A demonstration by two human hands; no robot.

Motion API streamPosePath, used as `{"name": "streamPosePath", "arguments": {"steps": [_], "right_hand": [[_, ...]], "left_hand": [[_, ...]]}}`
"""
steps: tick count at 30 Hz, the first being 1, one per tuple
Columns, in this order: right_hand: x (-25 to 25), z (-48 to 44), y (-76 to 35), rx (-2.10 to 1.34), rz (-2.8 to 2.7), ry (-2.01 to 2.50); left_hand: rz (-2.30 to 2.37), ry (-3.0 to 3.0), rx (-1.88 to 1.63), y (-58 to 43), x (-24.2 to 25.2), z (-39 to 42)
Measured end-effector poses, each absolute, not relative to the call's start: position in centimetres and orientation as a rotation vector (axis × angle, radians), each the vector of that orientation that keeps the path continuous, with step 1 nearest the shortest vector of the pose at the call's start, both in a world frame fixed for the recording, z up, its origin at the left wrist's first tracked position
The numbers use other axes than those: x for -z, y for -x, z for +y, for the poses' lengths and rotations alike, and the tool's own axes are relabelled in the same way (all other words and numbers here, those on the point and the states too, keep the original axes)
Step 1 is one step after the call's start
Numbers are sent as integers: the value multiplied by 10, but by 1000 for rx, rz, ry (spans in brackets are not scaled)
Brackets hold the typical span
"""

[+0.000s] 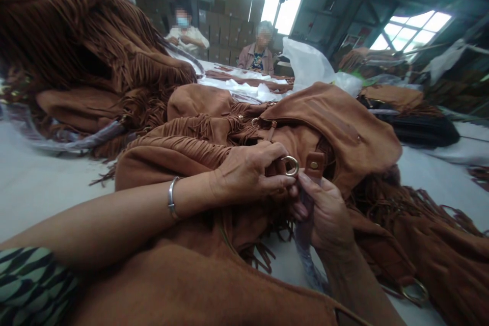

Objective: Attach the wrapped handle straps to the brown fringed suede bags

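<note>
Thumb and fingers of my left hand [244,170] close on a gold metal ring [291,166] at the side of a brown suede fringed bag [168,165]. Close by, my right hand [330,209] grips a brown leather strap [315,163], its end with a brass stud pointing up. Clear plastic wrap [305,244] covers the strap below that end. The strap end stands beside the ring, apart from it. Behind my hands lies the bag's raised suede flap [344,127]. My fingers hide part of the ring's mount.
More fringed suede bags are heaped high at the left [76,46], and another fringed bag [439,249] lies at the right. Across the white table sit two people, before stacked cardboard boxes [225,25]. A black bag [420,130] rests at the far right.
</note>
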State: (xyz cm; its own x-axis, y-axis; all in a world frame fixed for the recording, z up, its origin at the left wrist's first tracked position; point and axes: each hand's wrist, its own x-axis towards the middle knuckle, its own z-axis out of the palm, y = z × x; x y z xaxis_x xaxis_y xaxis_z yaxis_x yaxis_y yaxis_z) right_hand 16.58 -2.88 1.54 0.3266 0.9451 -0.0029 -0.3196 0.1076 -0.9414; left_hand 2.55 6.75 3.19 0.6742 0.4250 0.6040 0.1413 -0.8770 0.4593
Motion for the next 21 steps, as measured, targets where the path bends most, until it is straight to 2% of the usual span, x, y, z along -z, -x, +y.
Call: {"name": "streamPosePath", "arguments": {"steps": [21], "right_hand": [[-21, -30, -168, -1072, -724, 1072]], "left_hand": [[556, -2398, -770, -21, -35, 68]]}}
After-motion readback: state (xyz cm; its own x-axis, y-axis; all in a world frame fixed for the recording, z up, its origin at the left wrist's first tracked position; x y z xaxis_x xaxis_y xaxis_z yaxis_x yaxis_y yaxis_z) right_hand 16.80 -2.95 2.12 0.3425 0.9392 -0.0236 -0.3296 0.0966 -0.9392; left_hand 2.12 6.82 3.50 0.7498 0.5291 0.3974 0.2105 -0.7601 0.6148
